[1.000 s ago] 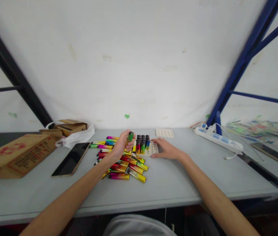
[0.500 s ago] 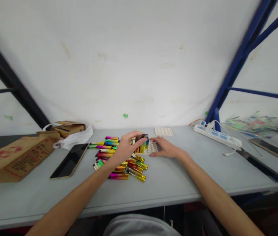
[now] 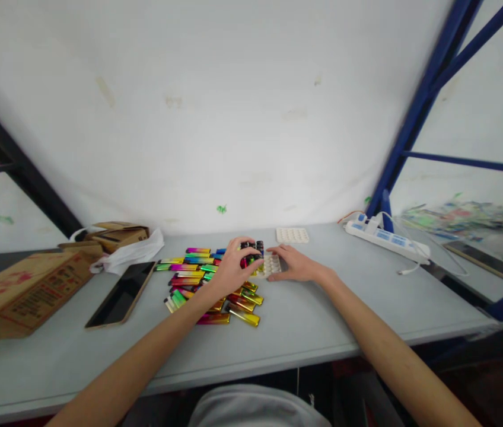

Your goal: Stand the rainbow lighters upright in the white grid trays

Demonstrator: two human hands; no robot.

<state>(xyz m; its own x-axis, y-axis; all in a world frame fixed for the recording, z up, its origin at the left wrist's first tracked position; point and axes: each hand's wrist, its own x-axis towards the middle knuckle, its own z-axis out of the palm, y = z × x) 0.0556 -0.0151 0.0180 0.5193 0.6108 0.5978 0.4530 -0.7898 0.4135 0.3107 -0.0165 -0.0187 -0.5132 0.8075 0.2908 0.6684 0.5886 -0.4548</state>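
Note:
My left hand [image 3: 230, 268] curves its thumb and fingers around several shiny lighters [image 3: 259, 249] standing upright with their black tops up. They stand at the left part of a white tray [image 3: 272, 265] with rows of round holes. My right hand [image 3: 293, 264] grips the tray's right edge between thumb and fingers. To the left and below my left hand lies a spread of loose lighters [image 3: 188, 274] in metallic yellow, pink, blue and green. Some of them are hidden under my left wrist.
A second white tray [image 3: 293, 235] lies near the wall. On the left are a tablet [image 3: 122, 295], a cardboard box [image 3: 33, 290], a smaller open box [image 3: 120, 236] and a white plastic bag [image 3: 138, 252]. A power strip [image 3: 387, 240] with cables lies right, beside a blue frame post [image 3: 411, 121].
My left hand has moved slightly down into the group of upright lighters, and more black tops show there. My right hand stays at the tray. The whole view has shifted a little.

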